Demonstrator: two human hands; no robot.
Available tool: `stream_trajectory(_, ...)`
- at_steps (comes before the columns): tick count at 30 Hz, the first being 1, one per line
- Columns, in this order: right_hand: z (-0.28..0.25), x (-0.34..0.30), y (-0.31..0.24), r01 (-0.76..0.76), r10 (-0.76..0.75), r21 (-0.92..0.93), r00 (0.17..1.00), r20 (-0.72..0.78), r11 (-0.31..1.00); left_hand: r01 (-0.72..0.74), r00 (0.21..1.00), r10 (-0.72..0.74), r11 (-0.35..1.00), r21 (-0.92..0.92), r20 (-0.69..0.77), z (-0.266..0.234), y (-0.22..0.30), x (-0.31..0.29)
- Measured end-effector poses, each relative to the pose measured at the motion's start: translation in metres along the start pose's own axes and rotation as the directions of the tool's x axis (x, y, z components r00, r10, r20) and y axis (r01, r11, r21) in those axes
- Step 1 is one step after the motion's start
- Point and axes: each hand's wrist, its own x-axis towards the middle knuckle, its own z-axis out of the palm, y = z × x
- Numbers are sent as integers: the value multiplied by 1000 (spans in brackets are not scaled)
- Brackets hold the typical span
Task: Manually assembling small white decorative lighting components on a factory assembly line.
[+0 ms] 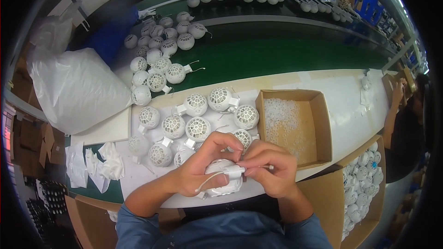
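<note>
Close to the table's front edge, my left hand (196,168) is wrapped round a white ball-shaped housing (226,189) with a short stem on it. Its thumb lies along the housing, and a thin white cable (207,180) curves past it. My right hand (276,170) is closed, with thumb and forefinger pinching a thin white cable at the stem's end; the light tip (271,167) of that cable sticks out beyond the fingers. Both hands meet over the stem, so my fingers hide part of it. Similar white housings with web-like grilles (198,128) lie just beyond.
An open cardboard box (324,120) of small clear rings stands right of the housings. A larger carton (381,189) full of white balls sits at the lower right. Left are a bulging plastic bag (78,87) and crumpled white bags (110,161). Another person (406,120) is at the far right.
</note>
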Motion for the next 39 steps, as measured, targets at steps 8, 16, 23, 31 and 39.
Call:
stream_trajectory(8, -14, 15, -19, 492, -423, -635, 864, 272, 596, 350, 928, -317, 558, -752, 196, 10, -3, -4)
stream_trajectory(16, -14, 9, -34, 410, -273, -620, 911, 308, 669, 286, 958, -280, 909, -302, 63, 5, 4, -1)
stream_trajectory(23, 4, 1, -24, 84, -34, -302, 985, 168, 949, 19, 994, -27, 997, 75, 109, -2, 5, -3)
stream_trajectory(31, 9, 0, -5, 116, -79, -255, 985, 151, 960, -119, 990, 86, 928, 353, 109, -6, 7, 6)
stream_trajectory(39, 12, -4, -4, 37, -10, -262, 995, 103, 964, -81, 996, 51, 882, 464, 78, 0, 9, 4)
